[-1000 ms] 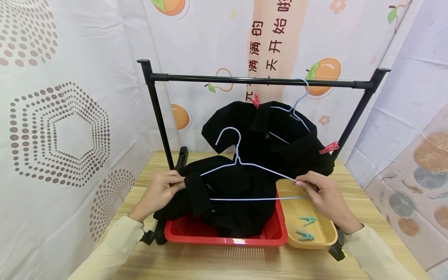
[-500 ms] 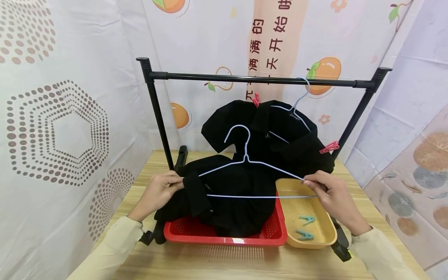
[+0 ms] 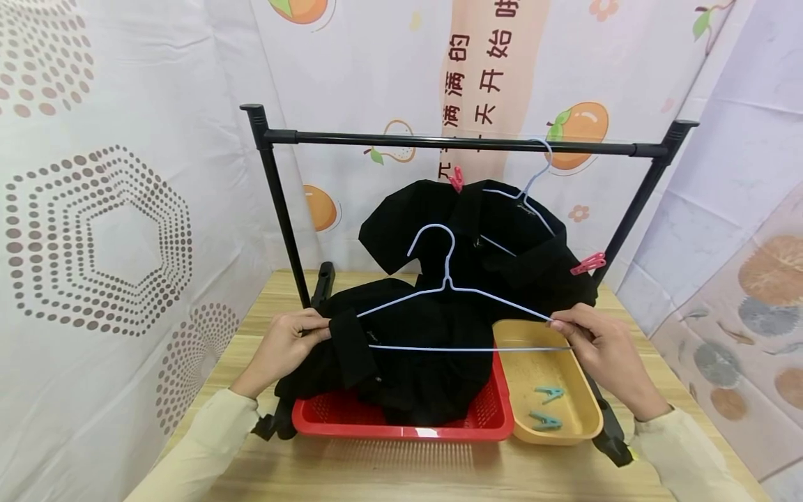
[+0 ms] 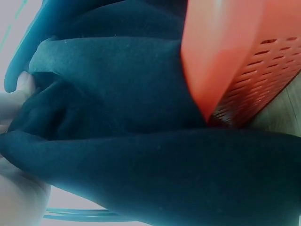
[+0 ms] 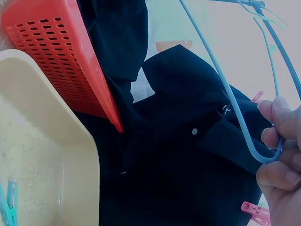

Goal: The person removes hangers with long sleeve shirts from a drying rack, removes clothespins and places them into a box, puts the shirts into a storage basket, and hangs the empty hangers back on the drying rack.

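Observation:
A black collared shirt (image 3: 426,390) lies bunched over the red basket (image 3: 401,432). My left hand (image 3: 285,345) pinches its cloth beside the collar, and folds of the shirt fill the left wrist view. A light blue wire hanger (image 3: 495,298) lies across the shirt with its hook up. Its left end is hidden under the collar cloth. At the hanger's right corner, above the yellow basin (image 3: 523,390), my right hand (image 3: 599,355) holds the wire between thumb and fingers. The right wrist view shows that bent blue corner within the grip.
Behind stands a black rack (image 3: 389,141). A second black shirt (image 3: 533,279) hangs from it on another blue hanger (image 3: 541,171), with pink clothespins (image 3: 588,263) clipped on. Teal clothespins (image 3: 547,420) lie in the basin. Bare wooden tabletop (image 3: 401,474) shows in front.
The hanger has slid to the right with my right hand, and its lower bar has risen slightly. My left hand has stayed nearly in place on the shirt.

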The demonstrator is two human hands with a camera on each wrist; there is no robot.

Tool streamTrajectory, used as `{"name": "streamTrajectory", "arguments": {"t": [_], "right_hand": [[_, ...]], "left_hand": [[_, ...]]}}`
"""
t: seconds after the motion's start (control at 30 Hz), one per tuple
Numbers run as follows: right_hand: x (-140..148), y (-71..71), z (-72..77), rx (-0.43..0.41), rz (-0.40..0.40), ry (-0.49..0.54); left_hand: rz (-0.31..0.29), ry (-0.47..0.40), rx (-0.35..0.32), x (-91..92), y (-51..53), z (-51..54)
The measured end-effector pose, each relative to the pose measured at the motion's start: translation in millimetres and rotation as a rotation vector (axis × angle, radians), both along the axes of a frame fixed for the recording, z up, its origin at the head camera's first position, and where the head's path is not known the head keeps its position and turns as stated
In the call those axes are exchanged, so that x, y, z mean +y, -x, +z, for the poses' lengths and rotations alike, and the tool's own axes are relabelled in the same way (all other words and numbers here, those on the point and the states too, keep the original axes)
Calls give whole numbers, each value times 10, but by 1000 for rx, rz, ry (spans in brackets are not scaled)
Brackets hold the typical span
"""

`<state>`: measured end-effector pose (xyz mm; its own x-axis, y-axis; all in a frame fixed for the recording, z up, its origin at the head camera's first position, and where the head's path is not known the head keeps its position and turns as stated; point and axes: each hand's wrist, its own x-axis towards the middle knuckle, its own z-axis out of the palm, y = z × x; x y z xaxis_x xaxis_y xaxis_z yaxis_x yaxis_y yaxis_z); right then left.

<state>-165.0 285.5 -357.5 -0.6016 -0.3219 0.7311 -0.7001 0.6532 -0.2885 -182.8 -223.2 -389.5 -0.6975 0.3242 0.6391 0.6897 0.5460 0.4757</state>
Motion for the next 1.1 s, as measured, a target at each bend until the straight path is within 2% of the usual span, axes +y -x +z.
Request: {"name": "streamTrajectory", "arguments": {"t": [0.23, 0.33, 0.57, 0.9, 1.1], "right_hand": [[87, -7, 3, 18, -4, 3], [128, -16, -4, 26, -32, -3], [179, -19, -40, 26, -70, -6], [205, -55, -3, 2, -87, 13], [220, -57, 7, 2, -101, 20]], "left_hand": [[1, 3, 0, -17, -4, -48], [19, 3, -10, -38, -6, -79], [54, 44, -75, -64, -34, -113], [35, 157, -206, -77, -39, -206], [-1, 218, -201, -87, -17, -271]]}}
